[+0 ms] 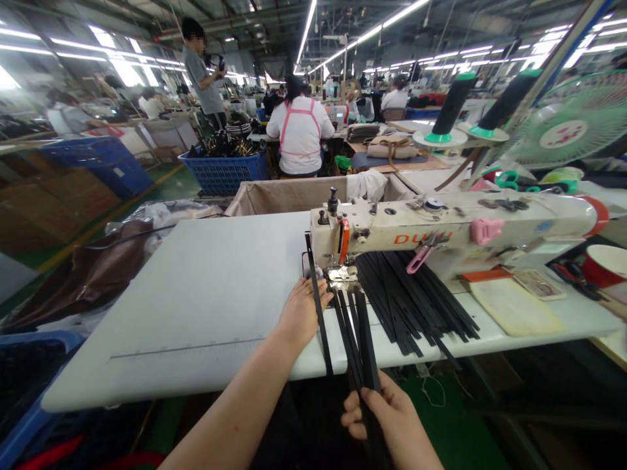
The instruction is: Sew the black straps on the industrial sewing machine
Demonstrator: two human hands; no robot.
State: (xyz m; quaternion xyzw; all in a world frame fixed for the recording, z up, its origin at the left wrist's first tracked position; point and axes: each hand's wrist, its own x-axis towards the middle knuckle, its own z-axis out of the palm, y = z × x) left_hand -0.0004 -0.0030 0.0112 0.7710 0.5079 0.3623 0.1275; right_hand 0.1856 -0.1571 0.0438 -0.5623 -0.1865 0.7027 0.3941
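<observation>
My left hand (304, 307) lies near the needle plate (343, 277) of a white sewing machine (455, 228). A single long black strip (320, 320) runs across it, over the fingers, down to the table's front edge. My fingers there look spread, and whether they grip the strip is hard to tell. In front of the table edge, my right hand (379, 411) is closed around several black strips (360, 339), whose far ends fan out toward the needle plate. To the right, a pile of black strips (416, 300) lies under the machine arm.
Pink snips (422, 256) hang on the machine's front. A yellowish pad (519, 303) sits at the right. Behind are a fabric-lined bin (284, 196), a blue basket (228, 171), thread cones (453, 108) and a fan (568, 127). A seated person (300, 134) faces away.
</observation>
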